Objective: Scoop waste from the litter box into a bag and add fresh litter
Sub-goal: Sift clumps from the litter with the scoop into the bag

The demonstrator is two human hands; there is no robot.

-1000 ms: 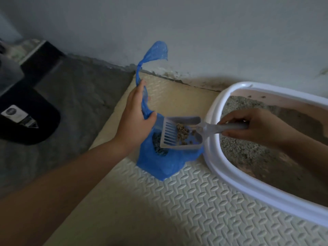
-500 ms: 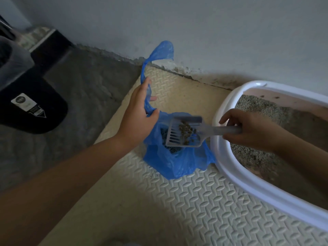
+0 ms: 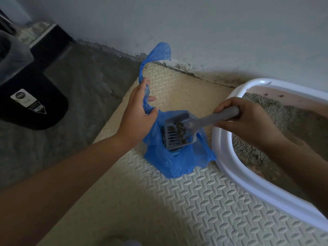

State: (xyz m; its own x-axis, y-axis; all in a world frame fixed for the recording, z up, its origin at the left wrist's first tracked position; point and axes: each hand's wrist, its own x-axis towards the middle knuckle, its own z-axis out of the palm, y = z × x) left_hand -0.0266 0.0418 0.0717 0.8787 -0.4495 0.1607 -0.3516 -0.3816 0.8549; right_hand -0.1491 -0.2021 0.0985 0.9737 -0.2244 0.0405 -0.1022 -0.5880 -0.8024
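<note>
A blue plastic bag (image 3: 179,160) sits open on the cream mat, beside the litter box. My left hand (image 3: 137,115) grips the bag's rim and holds its mouth open; one handle sticks up toward the wall. My right hand (image 3: 243,119) grips the handle of a grey slotted scoop (image 3: 179,132). The scoop is tilted down into the bag's mouth, with brown clumps of waste (image 3: 177,130) sliding along it. The white-rimmed litter box (image 3: 230,167) at the right holds grey litter (image 3: 266,107).
The cream embossed mat (image 3: 195,210) covers the floor in front. A dark bin with a label (image 3: 30,103) stands on the grey floor at the left. The wall (image 3: 213,32) runs close behind the bag and the litter box.
The scoop has tipped from level above the bag to slanting down into its mouth, and the waste is sliding toward the slotted end. My left hand still holds the bag open.
</note>
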